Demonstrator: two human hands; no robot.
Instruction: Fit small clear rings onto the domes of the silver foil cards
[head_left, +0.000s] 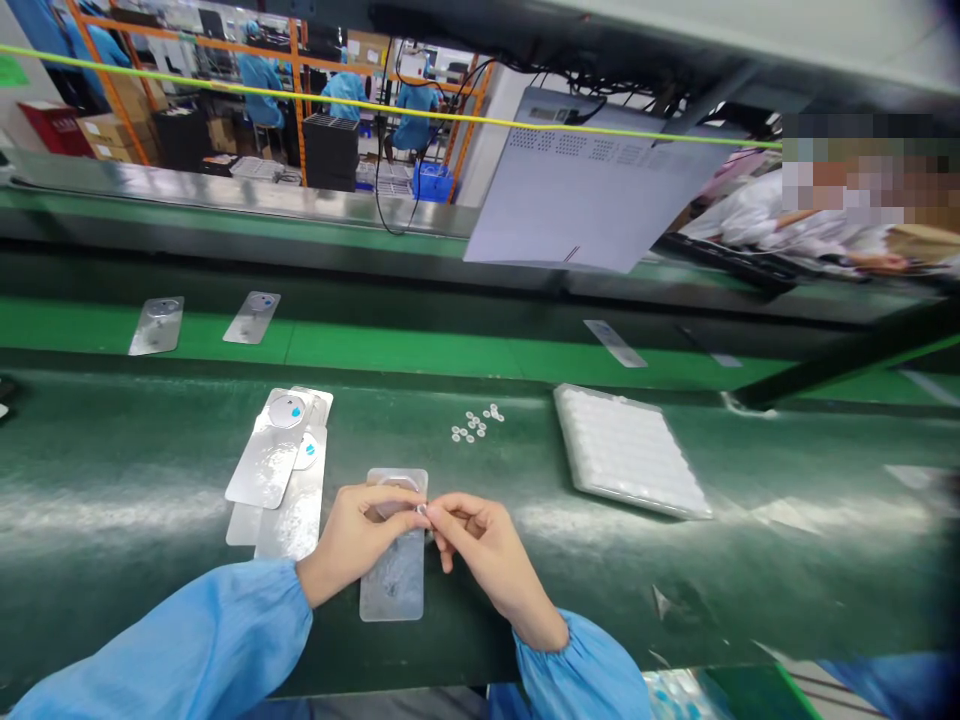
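My left hand (362,527) pinches a small whitish ring-like piece (421,510) between thumb and forefinger. The fingertips of my right hand (484,540) are closed against the same piece from the other side. Beneath both hands a flat silvery plate (393,590) with rounded corners lies on the green bench; my fingers partly hide its upper half. Left of my left hand is a stack of similar plates (262,460), some with a round part and a blue mark. Several small white rings (471,428) are scattered just beyond my hands.
A white tray of rounded compartments (630,450) rests to the right. Beyond the bench's raised edge, more silvery plates (252,318) lie on a green belt (360,352). A black post (847,350) slants at the right, and a grey panel (577,190) hangs behind. People work in the background.
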